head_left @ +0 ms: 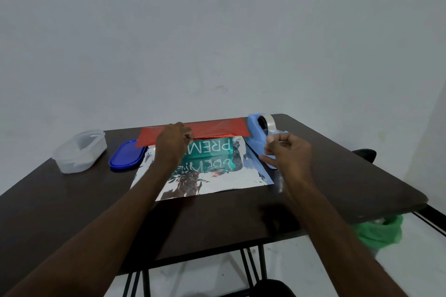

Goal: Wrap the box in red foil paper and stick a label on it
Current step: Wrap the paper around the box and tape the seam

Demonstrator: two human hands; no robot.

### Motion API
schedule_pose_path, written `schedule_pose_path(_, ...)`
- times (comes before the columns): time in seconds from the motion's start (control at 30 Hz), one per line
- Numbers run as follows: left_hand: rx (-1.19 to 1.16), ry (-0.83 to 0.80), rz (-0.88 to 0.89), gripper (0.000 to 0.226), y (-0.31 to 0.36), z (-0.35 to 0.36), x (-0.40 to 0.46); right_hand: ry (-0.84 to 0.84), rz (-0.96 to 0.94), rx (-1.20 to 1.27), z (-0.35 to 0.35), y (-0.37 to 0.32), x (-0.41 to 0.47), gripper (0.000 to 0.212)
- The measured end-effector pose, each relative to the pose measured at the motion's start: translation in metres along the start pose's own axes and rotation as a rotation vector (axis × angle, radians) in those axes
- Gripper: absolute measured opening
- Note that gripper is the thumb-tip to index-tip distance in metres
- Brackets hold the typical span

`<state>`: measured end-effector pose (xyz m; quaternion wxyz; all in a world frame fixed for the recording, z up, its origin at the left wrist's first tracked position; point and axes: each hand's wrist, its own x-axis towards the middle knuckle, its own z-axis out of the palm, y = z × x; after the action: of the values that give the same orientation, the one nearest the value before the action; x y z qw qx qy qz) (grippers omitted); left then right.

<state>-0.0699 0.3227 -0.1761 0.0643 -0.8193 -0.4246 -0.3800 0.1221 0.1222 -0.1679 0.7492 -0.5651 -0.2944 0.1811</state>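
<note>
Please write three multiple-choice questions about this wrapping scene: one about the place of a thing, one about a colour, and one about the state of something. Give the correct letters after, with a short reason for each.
1. Where does the tape dispenser stand?
A. On the person's right side of the foil sheet
B. Inside the clear container
C. On the floor

2. What colour is the lid lying beside the clear container?
A. Yellow
B. Blue
C. Black

3. What is the state of the box?
A. Fully wrapped
B. Partly covered, its teal printed side still bare
C. Not on the foil at all

Answers:
1. A, the light blue dispenser sits on the table by the foil's right edge, near the right hand.
2. B, the oval lid is deep blue.
3. B, the left hand holds the red flap over the box's top while the teal side with white letters shows.
</note>
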Motion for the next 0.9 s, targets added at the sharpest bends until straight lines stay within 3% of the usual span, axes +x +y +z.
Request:
schedule_pose_path(0.23, -0.069, -0.041, -0.077, 0.011, -0.004, 0.000, 0.003, -0.134, 0.117, 0.083, 0.085, 0.011, 0.012, 0.016)
schedule_pose_path(0.37, -0.109, -0.049, -0.092, 0.013, -0.005, -0.001, 0.003, -0.105, 0.146, 0.022, 0.139, 0.029, 0.015, 0.024)
schedule_pose_path(0.53, -0.163, -0.037, -0.075, 0.011, -0.010, 0.001, 0.006, -0.030, 0.207, -0.115, 0.171, 0.045, 0.022, 0.018)
schedule_pose_path(0.8, -0.196, -0.049, -0.057, 0.008, -0.015, 0.003, 0.007, 0.056, 0.038, -0.375, 0.177, 0.063, 0.022, 0.015)
schedule_pose_path(0.9, -0.203, -0.059, -0.067, 0.009, -0.016, 0.003, 0.009, 0.079, -0.025, -0.537, 0.178, 0.062, 0.022, 0.024)
